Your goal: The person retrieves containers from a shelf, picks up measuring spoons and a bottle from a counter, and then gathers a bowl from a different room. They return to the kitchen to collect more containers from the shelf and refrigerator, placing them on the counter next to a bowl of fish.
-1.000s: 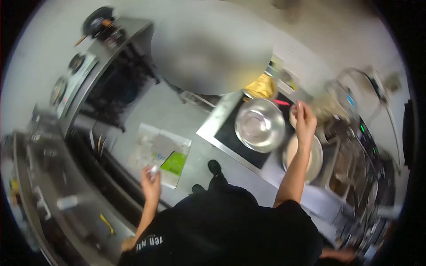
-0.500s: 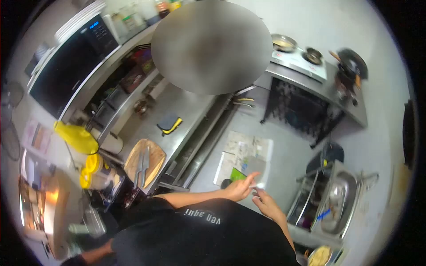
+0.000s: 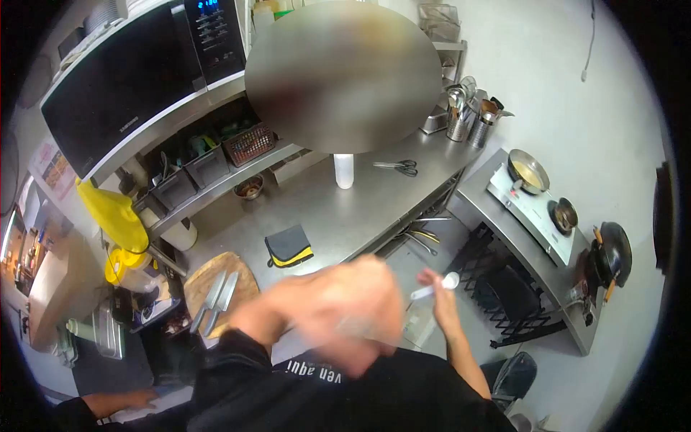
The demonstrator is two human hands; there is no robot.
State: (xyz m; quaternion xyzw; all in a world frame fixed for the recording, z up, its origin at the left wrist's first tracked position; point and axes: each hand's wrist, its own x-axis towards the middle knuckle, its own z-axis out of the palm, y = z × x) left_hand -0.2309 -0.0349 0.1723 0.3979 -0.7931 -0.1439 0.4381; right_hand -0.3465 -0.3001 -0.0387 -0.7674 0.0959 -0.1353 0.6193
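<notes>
My right hand [image 3: 443, 301] is closed on a small white measuring spoon [image 3: 425, 291], its round bowl showing past the fingers. My left hand [image 3: 345, 302] is raised close to the camera, in front of the apron. Motion smears its fingers, so I cannot make out whether they hold anything. To its left, two knives [image 3: 219, 297] lie side by side on a round wooden cutting board [image 3: 243, 277]. A folded grey cloth with a yellow edge [image 3: 288, 245] lies on the steel counter [image 3: 317, 212].
Scissors [image 3: 397, 167] and a white bottle [image 3: 344, 171] are on the counter. A frying pan [image 3: 528, 171] sits on the white stove [image 3: 533, 212] at right. Above the counter is a microwave [image 3: 126, 93]. Another person's hand [image 3: 129, 399] is at lower left.
The view has swung toward the counter and stove. My left hand has risen toward the camera, away from my right hand. The spoon now shows clearly in my right hand.
</notes>
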